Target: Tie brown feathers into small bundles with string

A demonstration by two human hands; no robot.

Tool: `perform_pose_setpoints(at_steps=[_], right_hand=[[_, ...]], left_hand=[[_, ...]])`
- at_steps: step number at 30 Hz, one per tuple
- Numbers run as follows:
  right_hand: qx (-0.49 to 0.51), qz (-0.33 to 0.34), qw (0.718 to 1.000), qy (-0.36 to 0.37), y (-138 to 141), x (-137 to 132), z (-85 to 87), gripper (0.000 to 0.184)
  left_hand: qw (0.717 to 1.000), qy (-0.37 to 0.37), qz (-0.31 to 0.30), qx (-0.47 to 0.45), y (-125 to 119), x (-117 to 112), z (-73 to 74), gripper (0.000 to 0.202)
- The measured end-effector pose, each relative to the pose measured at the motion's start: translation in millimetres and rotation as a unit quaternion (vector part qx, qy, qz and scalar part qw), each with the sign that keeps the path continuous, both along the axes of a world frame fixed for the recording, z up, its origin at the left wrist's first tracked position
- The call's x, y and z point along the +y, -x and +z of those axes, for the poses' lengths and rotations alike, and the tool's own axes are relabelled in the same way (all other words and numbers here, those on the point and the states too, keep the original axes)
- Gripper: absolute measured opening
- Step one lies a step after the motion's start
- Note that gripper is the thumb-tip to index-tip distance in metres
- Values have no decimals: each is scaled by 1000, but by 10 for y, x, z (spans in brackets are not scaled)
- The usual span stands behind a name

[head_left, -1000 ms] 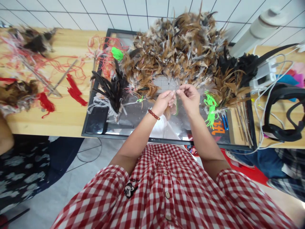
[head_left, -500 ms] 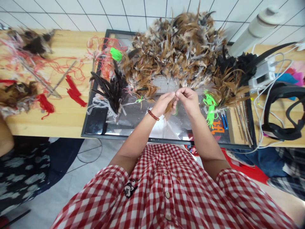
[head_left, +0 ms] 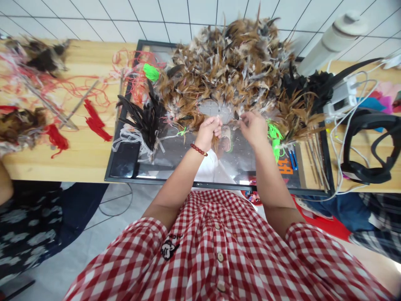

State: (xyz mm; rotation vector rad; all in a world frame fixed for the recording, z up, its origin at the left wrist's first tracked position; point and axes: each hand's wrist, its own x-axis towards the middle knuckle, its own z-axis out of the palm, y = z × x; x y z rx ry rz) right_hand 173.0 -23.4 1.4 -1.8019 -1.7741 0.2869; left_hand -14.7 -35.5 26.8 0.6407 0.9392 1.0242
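My left hand (head_left: 210,133) is closed around a small bunch of brown feathers (head_left: 214,144), whose tips hang below the fingers. A brown bead bracelet (head_left: 199,149) circles that wrist. My right hand (head_left: 255,128) is at the near edge of a large heap of brown and grey feathers (head_left: 232,67). Its thumb and index finger curl together on a small feather there, partly hidden by the fingers. Both hands are above a dark framed glassy panel (head_left: 181,167) that reflects light.
Black feathers tied with white strips (head_left: 150,125) lie left, and bright green cord (head_left: 275,140) lies right. Beyond are blue-handled snips (head_left: 293,158), thin sticks (head_left: 316,161), a black headset (head_left: 351,146) and a white bottle (head_left: 333,42). Red yarn (head_left: 95,121) lies on the wooden table. People sit either side.
My hands have parted. The right moved right to the feather heap's edge; the left shifted slightly left, keeping the brown feathers.
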Motion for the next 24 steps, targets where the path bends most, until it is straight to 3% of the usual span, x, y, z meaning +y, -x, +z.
perform_pose_setpoints(at_steps=[3, 7, 10, 13, 15, 18, 21, 24], right_hand=[[2, 64, 998, 8, 95, -8, -18, 16], [88, 189, 977, -50, 35, -32, 22, 23], [110, 166, 976, -87, -85, -51, 80, 28], [105, 124, 983, -85, -118, -81, 117, 18], [87, 100, 989, -66, -52, -117, 122, 13], [12, 59, 998, -34, 125, -183, 108, 24], [-54, 59, 997, -7, 254, -222, 84, 22], [-4, 53, 998, -32, 275, -216, 80, 19]], left_hand=[[1000, -1, 6, -3, 7, 8, -12, 37], [1000, 7, 28, -4, 29, 18, 2, 37], [999, 10, 42, -3, 35, 13, 20, 36], [999, 13, 43, 1, 27, 6, 23, 36], [999, 14, 40, 4, 20, 5, 15, 36], [999, 8, 38, 1, 15, 8, 2, 36], [999, 6, 44, 3, 13, 8, 6, 35], [998, 4, 62, 13, 3, 4, 16, 35]])
